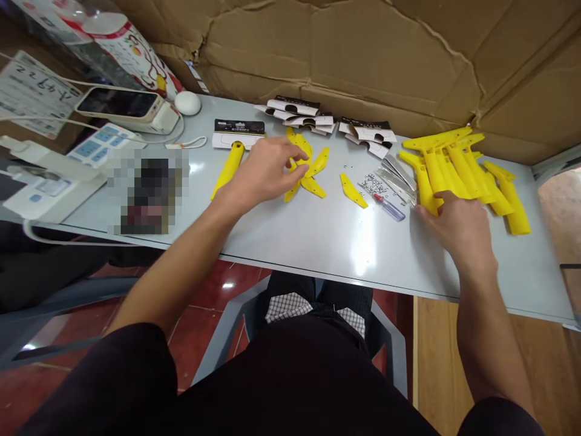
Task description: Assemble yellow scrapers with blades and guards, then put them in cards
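Note:
My left hand (267, 168) hovers over a loose cluster of flat yellow plastic pieces (319, 162), its thumb and fingers apart with nothing held. To its left lies a yellow handle (229, 169) with a black and white card (238, 132) at its top. At the right, my right hand (463, 224) closes its thumb and fingers around the lower end of a yellow handle (423, 183). That handle belongs to a pile of similar yellow handles (458, 166). Beside it are metal blades (397, 180), small screws (374, 184) and a screwdriver with a clear handle (391, 209).
Folded cards (295, 112) stand along a cardboard wall (354, 54) at the back. One flat yellow piece (353, 191) lies apart mid-table. On the left are a power strip (97, 145), a phone-like device (120, 103), a white round object (187, 103) and a bottle (131, 48).

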`<state>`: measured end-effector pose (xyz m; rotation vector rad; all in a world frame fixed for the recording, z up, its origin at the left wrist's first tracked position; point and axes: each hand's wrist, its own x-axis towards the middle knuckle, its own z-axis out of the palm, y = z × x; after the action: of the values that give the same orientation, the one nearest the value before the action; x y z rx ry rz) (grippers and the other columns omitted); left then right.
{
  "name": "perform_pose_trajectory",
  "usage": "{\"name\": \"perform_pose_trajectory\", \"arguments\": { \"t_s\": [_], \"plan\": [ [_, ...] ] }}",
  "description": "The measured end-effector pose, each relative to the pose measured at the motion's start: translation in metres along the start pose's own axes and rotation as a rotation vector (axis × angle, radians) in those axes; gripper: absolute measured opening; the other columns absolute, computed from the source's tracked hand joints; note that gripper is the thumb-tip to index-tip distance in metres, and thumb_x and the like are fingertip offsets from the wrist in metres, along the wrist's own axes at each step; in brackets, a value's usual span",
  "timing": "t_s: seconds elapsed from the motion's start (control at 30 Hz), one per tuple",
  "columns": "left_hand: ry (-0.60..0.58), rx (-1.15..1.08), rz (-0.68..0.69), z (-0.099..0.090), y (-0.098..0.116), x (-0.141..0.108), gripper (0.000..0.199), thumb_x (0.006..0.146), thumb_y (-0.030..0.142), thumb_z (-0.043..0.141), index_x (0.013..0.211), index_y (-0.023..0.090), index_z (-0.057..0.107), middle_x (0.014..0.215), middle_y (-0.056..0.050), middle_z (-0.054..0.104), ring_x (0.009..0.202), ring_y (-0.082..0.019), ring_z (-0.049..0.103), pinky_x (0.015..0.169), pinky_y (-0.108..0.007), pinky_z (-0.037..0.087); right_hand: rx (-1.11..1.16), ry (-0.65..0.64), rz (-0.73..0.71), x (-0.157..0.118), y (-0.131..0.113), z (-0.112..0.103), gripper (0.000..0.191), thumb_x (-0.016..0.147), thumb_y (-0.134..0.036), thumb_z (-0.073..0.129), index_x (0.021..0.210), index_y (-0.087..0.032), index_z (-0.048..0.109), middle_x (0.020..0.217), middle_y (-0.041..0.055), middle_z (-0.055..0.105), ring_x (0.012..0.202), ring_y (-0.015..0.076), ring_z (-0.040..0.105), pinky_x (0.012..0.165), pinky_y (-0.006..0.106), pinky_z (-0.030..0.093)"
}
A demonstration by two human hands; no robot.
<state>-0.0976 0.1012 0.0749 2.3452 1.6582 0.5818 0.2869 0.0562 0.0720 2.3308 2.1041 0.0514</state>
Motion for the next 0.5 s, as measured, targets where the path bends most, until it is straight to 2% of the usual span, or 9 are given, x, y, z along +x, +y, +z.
{"name": "perform_pose_trajectory", "arguments": {
  "t_s": [0.1, 0.2, 0.27, 0.37, 0.5],
  "plan": [
    [0.086, -0.137, -0.017, -0.003, 0.004, 0.009, 0.025, 0.094, 0.033, 0.062, 0.101, 0.019, 0.083, 0.099, -0.008, 0.080, 0.085, -0.022, 0.071, 0.095, -0.041, 0.054, 0.011, 0.017, -0.031, -0.007, -0.006, -0.003, 0.046, 0.101, -0.043, 0.063, 0.128, -0.007, 0.074, 0.092, 0.0201, 0.079, 0.093, 0.0368, 0.073, 0.079, 0.043, 0.046],
    [0.143, -0.337, -0.039, 0.004, 0.009, 0.012, 0.021, 0.092, 0.032, 0.065, 0.096, 0.018, 0.081, 0.090, -0.005, 0.079, 0.085, -0.021, 0.071, 0.091, -0.038, 0.056, 0.009, 0.084, -0.046, -0.018, -0.011, -0.011, 0.042, 0.097, -0.042, 0.065, 0.122, -0.010, 0.077, 0.089, 0.0150, 0.080, 0.084, 0.0325, 0.072, 0.078, 0.042, 0.045],
    [0.111, -0.505, -0.064, 0.011, 0.012, 0.011, 0.020, 0.092, 0.032, 0.067, 0.096, 0.017, 0.081, 0.087, -0.004, 0.079, 0.081, -0.019, 0.072, 0.083, -0.035, 0.057, 0.005, 0.109, -0.069, -0.028, -0.014, -0.017, 0.044, 0.097, -0.045, 0.064, 0.121, -0.012, 0.079, 0.090, 0.0128, 0.080, 0.082, 0.0315, 0.072, 0.079, 0.042, 0.047],
    [0.004, -0.712, -0.116, 0.019, 0.017, 0.007, 0.018, 0.091, 0.028, 0.069, 0.096, 0.015, 0.080, 0.083, -0.007, 0.078, 0.067, -0.016, 0.071, 0.070, -0.032, 0.058, 0.057, 0.130, -0.092, -0.037, -0.019, -0.020, 0.050, 0.096, -0.052, 0.063, 0.122, -0.012, 0.079, 0.087, 0.0119, 0.080, 0.077, 0.0308, 0.073, 0.078, 0.043, 0.048],
    [-0.057, -0.815, -0.155, 0.018, 0.022, 0.003, 0.010, 0.087, 0.023, 0.076, 0.091, 0.014, 0.080, 0.084, -0.009, 0.079, 0.064, -0.015, 0.071, 0.064, -0.030, 0.058, 0.183, 0.085, -0.041, -0.031, -0.017, -0.022, 0.049, 0.094, -0.053, 0.066, 0.118, -0.012, 0.079, 0.088, 0.0119, 0.081, 0.082, 0.0300, 0.077, 0.086, 0.043, 0.050]
  ]
}}
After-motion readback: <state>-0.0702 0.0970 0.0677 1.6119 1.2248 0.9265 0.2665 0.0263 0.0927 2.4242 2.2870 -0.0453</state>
